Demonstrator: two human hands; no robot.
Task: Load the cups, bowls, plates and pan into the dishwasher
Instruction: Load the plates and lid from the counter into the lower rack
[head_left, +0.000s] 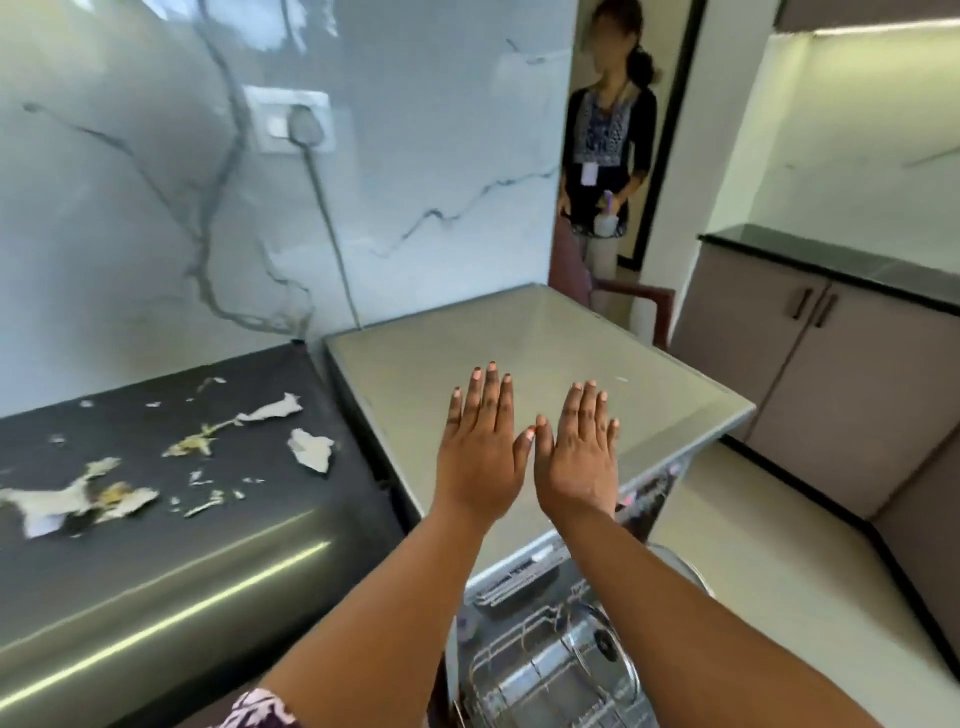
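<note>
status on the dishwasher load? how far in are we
Looks late in the job. Done: the pulled-out rack already holds a glass lid and what seem to be other items; exact contents are unclear. In hand: nothing, since the left hand and right hand are held flat and empty over the dishwasher top. Left: no loose cups, bowls, plates or pan visible; the rack remains out.

I see two bare forearms; the left hand (480, 457) and right hand (579, 457) wear nothing. A purple-and-white patterned sleeve (262, 709) shows below the left forearm.
</note>
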